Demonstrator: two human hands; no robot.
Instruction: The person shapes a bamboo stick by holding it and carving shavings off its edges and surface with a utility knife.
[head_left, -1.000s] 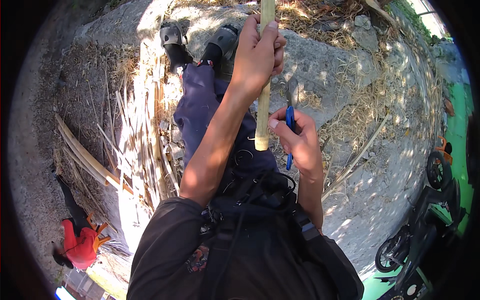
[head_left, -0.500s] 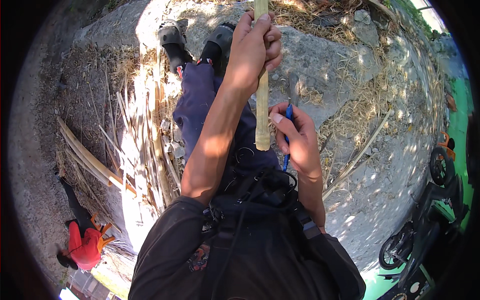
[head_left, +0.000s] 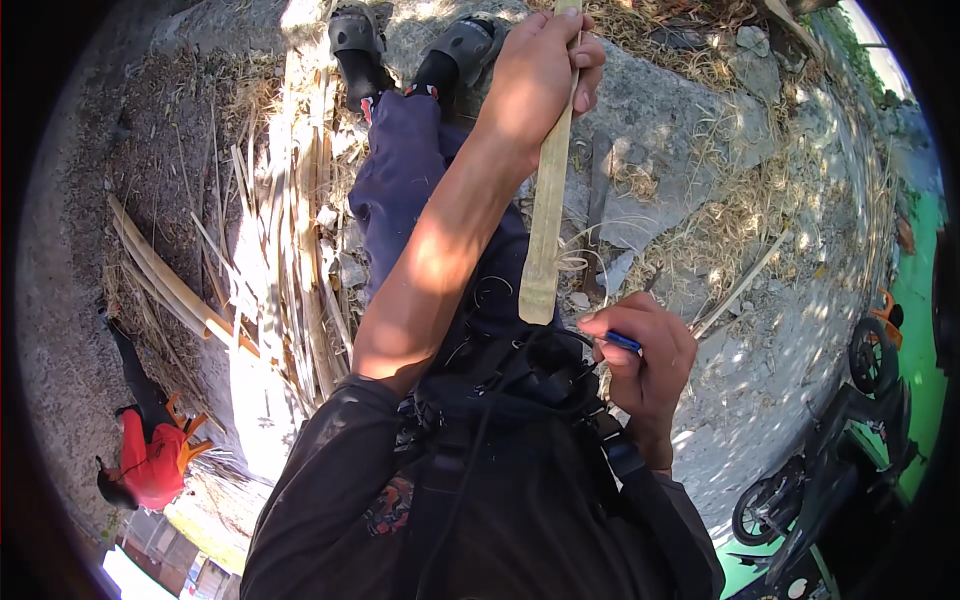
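Out ahead of me, my left hand is closed around a long flat strip of bamboo. The strip slants down toward my lap, its cut near end above my trousers. A thin curled shaving shows at the strip's right edge. Right of that end, my right hand grips a slim blue-handled tool, seen nearly end-on, so its tip cannot be made out. The tool stands apart from the strip.
Long split bamboo strips lie left of my legs, with curved pieces farther left. A dark flat blade-like piece rests on the stone slab. A person in red sits far left; a motorcycle stands right.
The strip has tilted and come nearer my lap, its near end shifting slightly right. My right hand has moved right and down, turning the blue-handled tool from upright to nearly end-on.
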